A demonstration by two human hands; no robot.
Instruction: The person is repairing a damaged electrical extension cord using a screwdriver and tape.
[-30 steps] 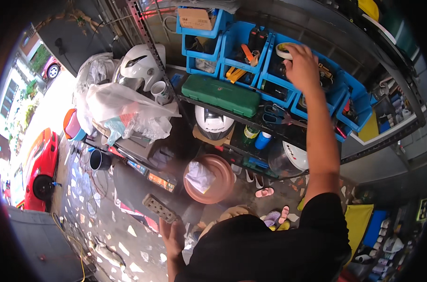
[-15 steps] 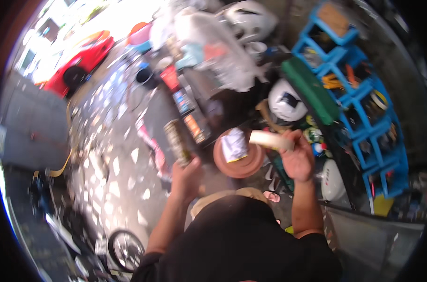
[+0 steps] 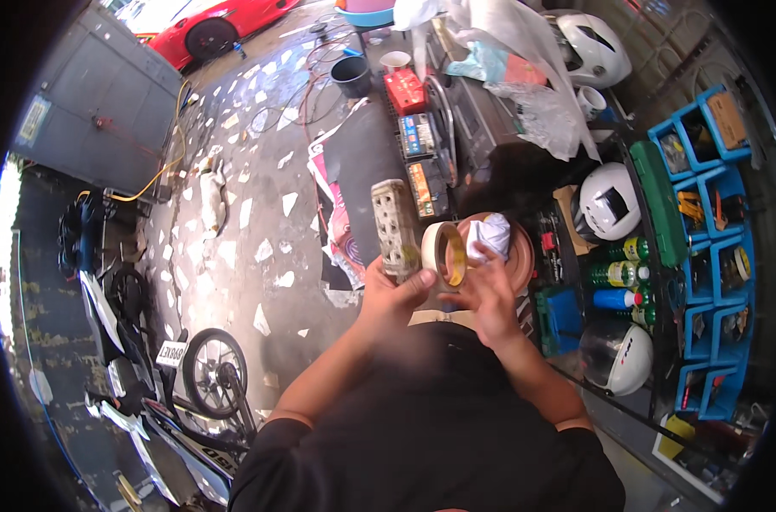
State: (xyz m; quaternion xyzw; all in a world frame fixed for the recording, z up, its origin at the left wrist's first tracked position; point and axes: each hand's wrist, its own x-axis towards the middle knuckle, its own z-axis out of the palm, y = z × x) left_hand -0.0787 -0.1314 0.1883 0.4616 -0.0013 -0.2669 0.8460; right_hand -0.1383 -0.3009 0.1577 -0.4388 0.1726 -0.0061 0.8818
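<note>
My left hand (image 3: 392,294) is wrapped round the lower end of a long grey-beige block with rows of holes (image 3: 390,218), held upright. A roll of pale masking tape (image 3: 433,256) is right beside the block, its ring turned partly toward me, close to my left thumb. To the right of the roll, my right hand (image 3: 490,299) has its fingers spread; whether a fingertip touches the tape I cannot tell. Behind that hand, a crumpled white cloth (image 3: 490,236) lies on a round terracotta-coloured stool top (image 3: 521,264).
Boxed batteries (image 3: 418,136) and a dark bucket (image 3: 351,77) stand ahead. On the right are a white helmet (image 3: 610,200), several bottles (image 3: 617,275) and blue bins (image 3: 704,282). A motorbike wheel (image 3: 215,373) is at left; a cat (image 3: 211,196) lies on the stone-patterned floor.
The block and the tape roll have come together in front of me. My right hand, formerly gripping the roll, now has spread fingers. The view has also shifted.
</note>
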